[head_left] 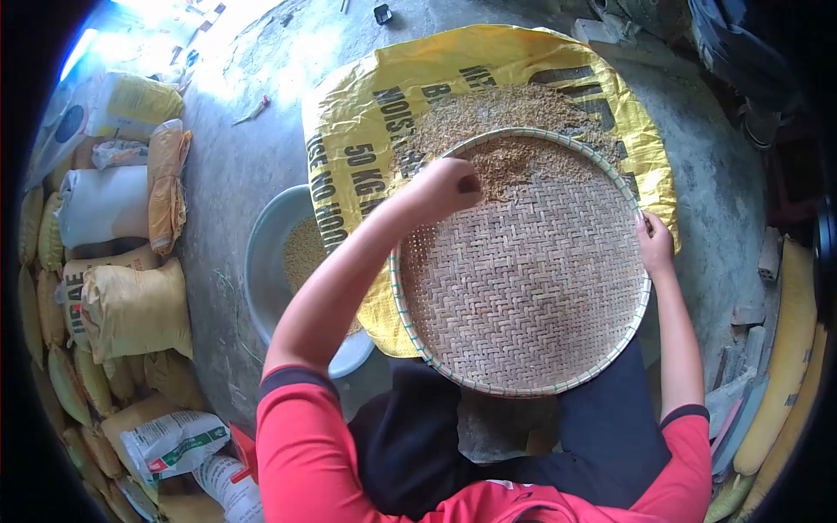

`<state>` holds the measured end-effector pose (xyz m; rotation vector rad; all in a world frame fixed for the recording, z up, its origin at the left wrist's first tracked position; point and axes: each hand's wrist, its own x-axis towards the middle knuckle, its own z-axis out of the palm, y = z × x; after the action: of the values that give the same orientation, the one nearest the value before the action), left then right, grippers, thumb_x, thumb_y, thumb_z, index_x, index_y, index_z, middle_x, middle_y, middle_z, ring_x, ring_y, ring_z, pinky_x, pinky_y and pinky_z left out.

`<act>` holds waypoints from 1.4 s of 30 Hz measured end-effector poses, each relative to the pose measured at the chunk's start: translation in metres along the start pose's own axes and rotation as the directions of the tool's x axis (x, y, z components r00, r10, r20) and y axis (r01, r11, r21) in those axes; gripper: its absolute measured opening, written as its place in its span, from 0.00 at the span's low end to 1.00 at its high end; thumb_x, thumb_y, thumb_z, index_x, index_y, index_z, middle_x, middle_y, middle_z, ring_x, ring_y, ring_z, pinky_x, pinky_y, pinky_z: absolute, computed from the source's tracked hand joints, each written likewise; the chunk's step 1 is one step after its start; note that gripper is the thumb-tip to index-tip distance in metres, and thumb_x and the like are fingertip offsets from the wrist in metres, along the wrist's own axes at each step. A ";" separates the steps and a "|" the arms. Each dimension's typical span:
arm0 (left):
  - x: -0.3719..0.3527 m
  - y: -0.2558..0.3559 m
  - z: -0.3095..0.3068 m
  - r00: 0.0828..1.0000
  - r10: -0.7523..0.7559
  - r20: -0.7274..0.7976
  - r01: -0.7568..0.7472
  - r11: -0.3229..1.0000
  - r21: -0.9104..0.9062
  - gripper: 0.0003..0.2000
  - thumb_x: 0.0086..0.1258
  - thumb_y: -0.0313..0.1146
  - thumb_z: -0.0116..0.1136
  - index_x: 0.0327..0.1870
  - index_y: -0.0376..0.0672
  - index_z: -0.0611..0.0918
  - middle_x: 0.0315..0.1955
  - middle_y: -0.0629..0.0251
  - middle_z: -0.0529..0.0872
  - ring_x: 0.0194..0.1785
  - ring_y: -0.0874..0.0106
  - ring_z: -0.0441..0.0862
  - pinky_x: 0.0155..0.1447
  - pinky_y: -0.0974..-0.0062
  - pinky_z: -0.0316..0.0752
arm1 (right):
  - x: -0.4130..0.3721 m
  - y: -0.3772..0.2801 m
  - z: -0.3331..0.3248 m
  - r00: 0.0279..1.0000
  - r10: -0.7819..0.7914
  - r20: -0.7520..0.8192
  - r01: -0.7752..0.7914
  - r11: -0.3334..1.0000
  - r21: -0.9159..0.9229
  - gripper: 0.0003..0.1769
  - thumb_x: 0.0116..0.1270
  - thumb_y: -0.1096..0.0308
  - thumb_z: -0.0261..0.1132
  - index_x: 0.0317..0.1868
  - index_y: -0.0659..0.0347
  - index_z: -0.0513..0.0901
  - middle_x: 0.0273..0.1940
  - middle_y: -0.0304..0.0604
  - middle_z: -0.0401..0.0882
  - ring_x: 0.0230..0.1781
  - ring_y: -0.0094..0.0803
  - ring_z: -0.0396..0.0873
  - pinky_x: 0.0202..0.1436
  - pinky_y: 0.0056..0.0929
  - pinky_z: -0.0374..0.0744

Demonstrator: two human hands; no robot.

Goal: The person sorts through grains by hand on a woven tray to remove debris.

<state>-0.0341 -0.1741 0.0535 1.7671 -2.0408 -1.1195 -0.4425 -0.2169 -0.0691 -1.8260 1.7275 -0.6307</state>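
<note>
A round woven bamboo winnowing tray [523, 288] rests over my lap, its far side above the yellow sack. My right hand [656, 242] is closed on the tray's right rim. My left hand [449, 189] hangs over the left far part of the tray with its fingers curled in; whatever they hold, if anything, is hidden. Brown grain or husks [501, 166] lie in a heap at the tray's far edge, thinning toward the bare weave. More pale husks [471, 112] are spread on the printed yellow sack [357, 105] beyond the rim.
A grey basin [255, 261] with grain [301, 248] in it stands left of the sack, partly behind my left arm. Filled sacks [139, 305] are stacked along the left side. Long yellowish gourds or similar shapes [780, 383] line the right. The floor [218, 174] is concrete.
</note>
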 end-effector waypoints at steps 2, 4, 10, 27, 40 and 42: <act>-0.050 -0.001 -0.024 0.992 -0.053 -0.116 0.035 0.988 -0.150 0.08 0.60 0.31 0.62 0.34 0.36 0.80 0.26 0.67 0.81 0.29 0.80 0.76 0.34 0.80 0.72 | 0.000 0.004 0.001 1.000 0.001 0.002 -0.001 1.000 0.011 0.14 0.62 0.63 0.60 0.46 0.61 0.79 0.26 0.41 0.77 0.25 0.27 0.74 0.32 0.27 0.73; -0.096 -0.027 -0.035 0.959 -0.257 -0.119 0.178 0.873 -0.454 0.05 0.62 0.28 0.58 0.30 0.37 0.77 0.22 0.73 0.75 0.24 0.85 0.70 0.27 0.86 0.64 | 0.001 0.005 0.001 1.000 0.004 0.008 -0.004 1.000 0.009 0.14 0.63 0.63 0.60 0.46 0.62 0.78 0.27 0.40 0.77 0.26 0.26 0.73 0.33 0.27 0.73; -0.221 -0.125 -0.022 0.801 -0.556 -0.221 0.095 0.483 -0.871 0.03 0.65 0.28 0.55 0.36 0.38 0.77 0.23 0.73 0.75 0.24 0.84 0.70 0.28 0.87 0.65 | 0.001 0.005 0.001 1.000 -0.004 0.015 0.003 1.000 0.010 0.15 0.63 0.63 0.59 0.46 0.63 0.78 0.28 0.41 0.77 0.27 0.26 0.73 0.34 0.26 0.73; -0.257 -0.225 0.016 0.478 -0.840 -0.257 0.653 0.536 -0.535 0.07 0.62 0.29 0.56 0.37 0.36 0.82 0.28 0.65 0.83 0.29 0.76 0.80 0.32 0.79 0.74 | 0.008 0.022 0.003 0.996 0.038 0.086 -0.039 0.999 0.014 0.18 0.68 0.66 0.56 0.51 0.71 0.74 0.42 0.44 0.78 0.41 0.25 0.75 0.48 0.24 0.73; -0.149 -0.089 -0.005 0.672 -0.111 -0.732 0.200 0.979 0.035 0.07 0.57 0.25 0.60 0.36 0.39 0.79 0.32 0.60 0.83 0.32 0.70 0.81 0.37 0.74 0.75 | 0.001 0.002 0.002 0.999 -0.034 -0.013 0.034 0.999 0.011 0.15 0.64 0.62 0.59 0.44 0.65 0.78 0.27 0.38 0.76 0.26 0.22 0.71 0.33 0.23 0.72; -0.104 -0.072 0.014 0.830 0.018 -0.557 0.054 0.992 0.112 0.08 0.55 0.23 0.58 0.37 0.41 0.78 0.32 0.60 0.82 0.36 0.64 0.80 0.41 0.69 0.75 | 0.003 0.004 0.000 1.000 -0.008 0.012 0.008 1.000 -0.008 0.15 0.63 0.61 0.60 0.44 0.65 0.78 0.28 0.41 0.78 0.26 0.24 0.73 0.33 0.24 0.73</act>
<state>0.0378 -0.0721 0.0278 1.8850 -1.7514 -0.3967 -0.4450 -0.2195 -0.0723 -1.8397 1.7184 -0.6154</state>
